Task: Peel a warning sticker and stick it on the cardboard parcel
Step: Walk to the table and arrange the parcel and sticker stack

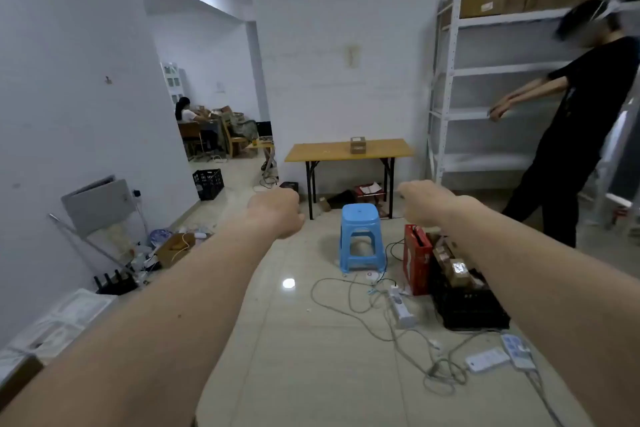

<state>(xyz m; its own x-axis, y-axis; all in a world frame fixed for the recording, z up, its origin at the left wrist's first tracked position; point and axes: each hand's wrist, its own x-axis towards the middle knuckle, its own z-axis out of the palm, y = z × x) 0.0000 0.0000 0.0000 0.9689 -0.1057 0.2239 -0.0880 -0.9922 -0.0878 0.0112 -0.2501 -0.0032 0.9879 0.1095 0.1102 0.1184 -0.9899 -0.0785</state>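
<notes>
— Parcel first: both hands, left hand (277,210) and right hand (424,201), are curled into loose fists holding nothing.
— Small brown cardboard parcel (357,144) sits well apart on the yellow-topped table (318,151); I'd walk round the blue plastic stool (362,236). No sticker visible.

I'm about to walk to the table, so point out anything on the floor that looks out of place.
Loose cables sprawl across the tiles between the blue stool and the black crate, with a power strip lying in the open. They cross the path toward the table holding the cardboard parcel, likely a trip hazard.
</notes>
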